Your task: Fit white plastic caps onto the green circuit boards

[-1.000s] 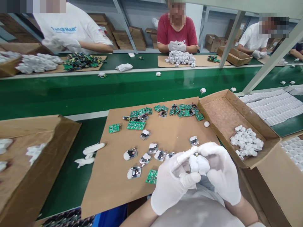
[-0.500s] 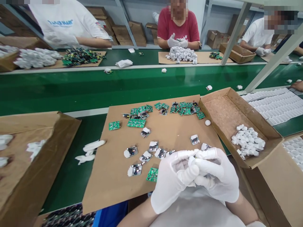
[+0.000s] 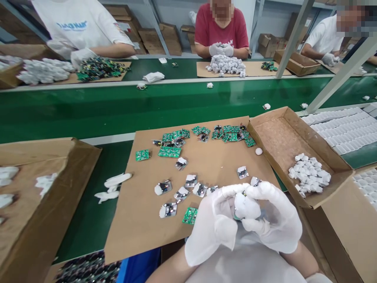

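Newly exposed small white casing point(image 3: 246, 206)

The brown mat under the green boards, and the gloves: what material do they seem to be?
The mat looks like plain corrugated cardboard: matte brown with cut edges. The gloves on the left hand and right hand seem to be thin white fabric, matte and creased, possibly cotton or nylon.

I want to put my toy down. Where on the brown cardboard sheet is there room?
The cardboard sheet is bare along its left and near-left part, below the lone green board. The open box has bare floor at its far end. It is crowded by the green boards and before both hands.
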A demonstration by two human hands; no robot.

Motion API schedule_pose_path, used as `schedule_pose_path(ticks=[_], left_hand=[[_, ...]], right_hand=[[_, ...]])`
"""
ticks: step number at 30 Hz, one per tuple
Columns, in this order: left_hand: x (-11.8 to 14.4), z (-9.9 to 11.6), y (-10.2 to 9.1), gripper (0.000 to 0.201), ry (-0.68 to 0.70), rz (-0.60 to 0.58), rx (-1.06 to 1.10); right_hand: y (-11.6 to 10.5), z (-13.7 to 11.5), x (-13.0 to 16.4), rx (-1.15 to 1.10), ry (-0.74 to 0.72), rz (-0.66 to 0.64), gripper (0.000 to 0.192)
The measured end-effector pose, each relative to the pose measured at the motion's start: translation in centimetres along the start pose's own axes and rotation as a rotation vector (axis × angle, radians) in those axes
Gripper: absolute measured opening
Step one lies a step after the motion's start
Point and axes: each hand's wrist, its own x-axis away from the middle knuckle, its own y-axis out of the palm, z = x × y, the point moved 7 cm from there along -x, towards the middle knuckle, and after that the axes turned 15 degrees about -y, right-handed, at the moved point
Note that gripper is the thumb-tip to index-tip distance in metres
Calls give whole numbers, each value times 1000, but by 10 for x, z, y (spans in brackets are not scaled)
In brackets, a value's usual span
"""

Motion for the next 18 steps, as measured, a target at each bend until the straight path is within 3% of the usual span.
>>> schedule_pose_path(ticks=[4,9,13,18], left_hand=[[-1,-1,-4,52,75,24,1],[9,9,-12,50,229,186,-50],[20,20,-16,49,445,304,-148],[23,23,-14,43,558,316,-189]], right_hand=[[5,-3,1,109,-86,-44,47],[-2,-2,13,187,-19,49,72],[2,-12,12,214,-32,42,55],[10,-15,13,85,-28,9,57]])
